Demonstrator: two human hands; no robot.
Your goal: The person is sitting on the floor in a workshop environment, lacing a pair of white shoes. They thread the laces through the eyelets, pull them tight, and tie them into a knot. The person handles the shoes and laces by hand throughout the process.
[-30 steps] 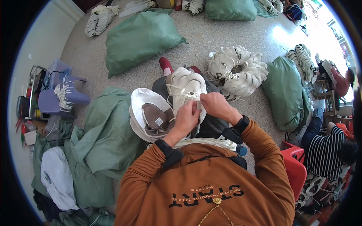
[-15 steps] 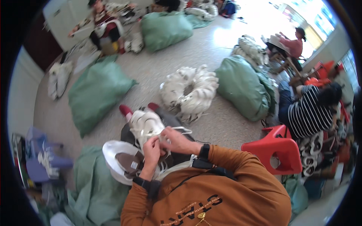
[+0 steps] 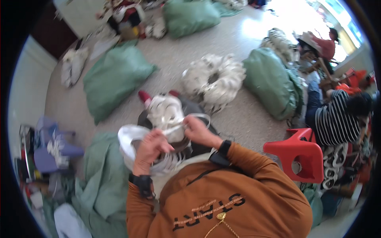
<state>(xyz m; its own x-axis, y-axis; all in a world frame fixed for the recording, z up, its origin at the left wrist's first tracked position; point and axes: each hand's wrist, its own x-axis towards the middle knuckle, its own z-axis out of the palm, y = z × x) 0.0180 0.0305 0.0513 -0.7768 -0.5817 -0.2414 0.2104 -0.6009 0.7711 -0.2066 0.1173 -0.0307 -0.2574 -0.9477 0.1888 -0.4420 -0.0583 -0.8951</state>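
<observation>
A stack of white shoe uppers [image 3: 163, 110] lies across my lap, nested one in another. My right hand [image 3: 200, 131] is closed in a pinch on a white shoelace [image 3: 204, 116] at the near end of the stack; the lace loops out past the knuckles. My left hand [image 3: 151, 147] is raised over the near uppers, fingers apart and slightly blurred, with no clear hold on anything. Beside it, on the left, rests another white upper [image 3: 126, 144] with its opening showing. Loose white laces [image 3: 172, 160] lie below, between my wrists.
A ring-shaped bundle of white uppers [image 3: 214, 81] is on the floor ahead. Full green sacks stand left [image 3: 115, 81] and right [image 3: 272, 85]. A red plastic chair [image 3: 295, 152] is at my right, a purple chair [image 3: 55, 150] at my left. A person in stripes [image 3: 337, 117] sits nearby.
My hands have come apart: the left moved left and toward me, its fingers spreading, while the right moved away to the right with the lace. The whole view has shifted too.
</observation>
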